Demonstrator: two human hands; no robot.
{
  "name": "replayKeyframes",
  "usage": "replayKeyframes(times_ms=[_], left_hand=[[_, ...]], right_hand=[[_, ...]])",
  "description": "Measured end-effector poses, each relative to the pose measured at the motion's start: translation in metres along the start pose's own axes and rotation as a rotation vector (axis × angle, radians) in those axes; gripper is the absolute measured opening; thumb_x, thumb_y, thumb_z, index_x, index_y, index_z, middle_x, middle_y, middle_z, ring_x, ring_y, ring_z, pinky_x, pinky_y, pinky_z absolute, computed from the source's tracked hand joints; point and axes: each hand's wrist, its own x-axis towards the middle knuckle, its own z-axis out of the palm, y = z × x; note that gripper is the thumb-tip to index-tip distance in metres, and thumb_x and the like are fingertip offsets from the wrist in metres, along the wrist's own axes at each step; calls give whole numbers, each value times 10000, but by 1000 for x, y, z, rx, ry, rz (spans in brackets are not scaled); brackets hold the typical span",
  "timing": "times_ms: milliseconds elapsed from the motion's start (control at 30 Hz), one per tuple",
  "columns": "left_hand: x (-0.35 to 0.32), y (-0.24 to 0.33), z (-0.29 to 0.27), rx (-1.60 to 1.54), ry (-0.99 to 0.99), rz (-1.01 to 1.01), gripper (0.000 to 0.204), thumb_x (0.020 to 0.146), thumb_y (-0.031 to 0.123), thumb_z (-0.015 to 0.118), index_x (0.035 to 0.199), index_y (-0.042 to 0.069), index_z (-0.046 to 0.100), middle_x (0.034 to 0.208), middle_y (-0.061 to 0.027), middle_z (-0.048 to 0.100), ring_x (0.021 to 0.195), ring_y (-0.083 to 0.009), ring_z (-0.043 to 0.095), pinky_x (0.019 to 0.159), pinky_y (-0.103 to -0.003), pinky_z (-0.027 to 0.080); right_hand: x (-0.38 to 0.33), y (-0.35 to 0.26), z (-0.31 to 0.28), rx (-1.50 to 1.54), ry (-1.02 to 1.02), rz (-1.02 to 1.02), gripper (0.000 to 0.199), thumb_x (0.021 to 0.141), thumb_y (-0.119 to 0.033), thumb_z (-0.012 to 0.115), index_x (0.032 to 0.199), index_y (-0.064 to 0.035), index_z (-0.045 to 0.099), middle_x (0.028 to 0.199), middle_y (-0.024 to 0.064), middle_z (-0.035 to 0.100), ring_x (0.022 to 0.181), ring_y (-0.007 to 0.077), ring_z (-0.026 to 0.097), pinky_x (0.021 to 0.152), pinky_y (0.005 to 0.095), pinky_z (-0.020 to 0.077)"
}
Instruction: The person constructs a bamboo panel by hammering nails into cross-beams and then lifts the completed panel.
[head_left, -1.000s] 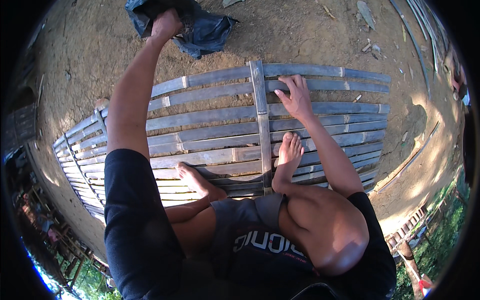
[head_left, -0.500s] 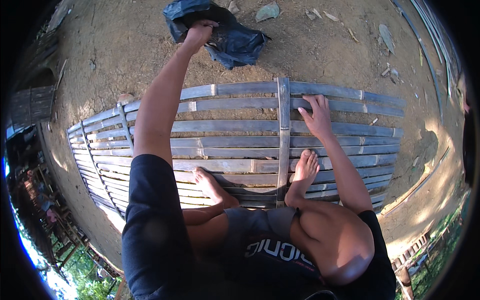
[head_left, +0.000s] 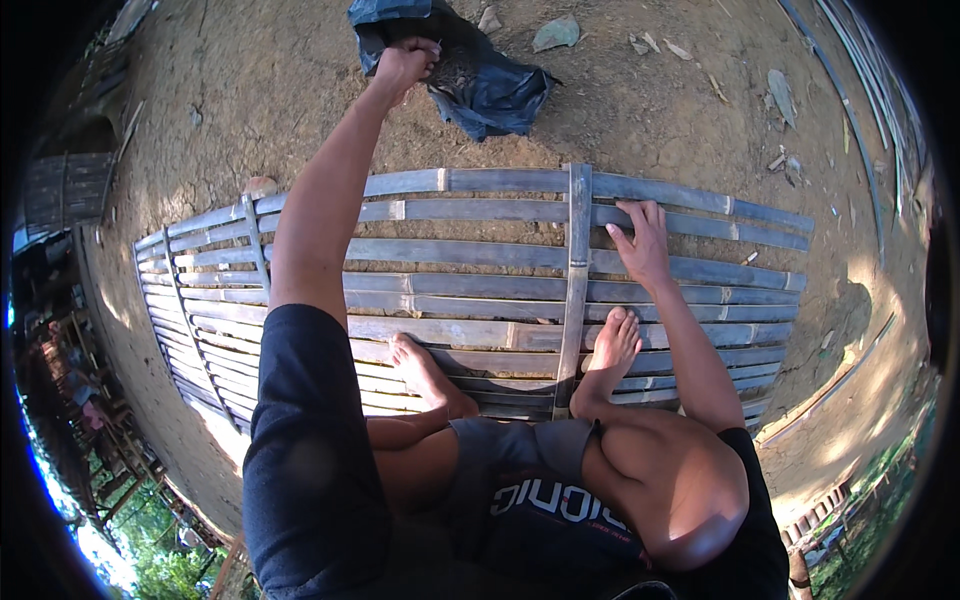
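From where I stand, the hands are well apart. The left hand [head_left: 408,66] is bunched at the mouth of a crumpled, dark-blue plastic bag [head_left: 495,100], beyond the far edge of a slatted, grey bamboo platform [head_left: 480,252]; its hold cannot be told. The right hand [head_left: 645,247] rests on the platform, thumb spread: brace there for steady reaching. A broad, grey-green leaf [head_left: 556,34] lies beyond the platform.

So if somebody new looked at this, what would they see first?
Probably the big bamboo platform across the middle, with two bare feet on it and the right hand resting on its slats. Next, maybe the crumpled dark plastic bag on the dirt ground at the top, with the left hand at its opening.
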Motion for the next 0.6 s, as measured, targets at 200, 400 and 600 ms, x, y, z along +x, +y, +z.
replayKeyframes(times_ms=[200,400,600], left_hand=[[3,4,5,22,23,10,198,905,76,633,1097,54,676,936,-22,700,798,-89,617,731,-246,525],[1,1,6,49,-43,17,165,959,129,603,1107,73,651,970,-22,712,787,-73,615,755,-237,533],[-12,10,13,14,18,70,186,927,125,637,1086,31,657,946,-38,712,793,-82,623,720,-228,514]], right_hand=[[-2,1,-1,4,2,6,404,882,-273,697,1217,-69,600,1092,134,518,1062,356,491,948,471,412],[-3,6,0,-40,15,-18,409,884,-278,702,1222,-72,600,1105,131,521,1084,351,493,959,463,419],[-3,2,-2,-21,11,10,407,886,-279,702,1221,-70,605,1108,122,523,1086,340,495,964,456,424]])
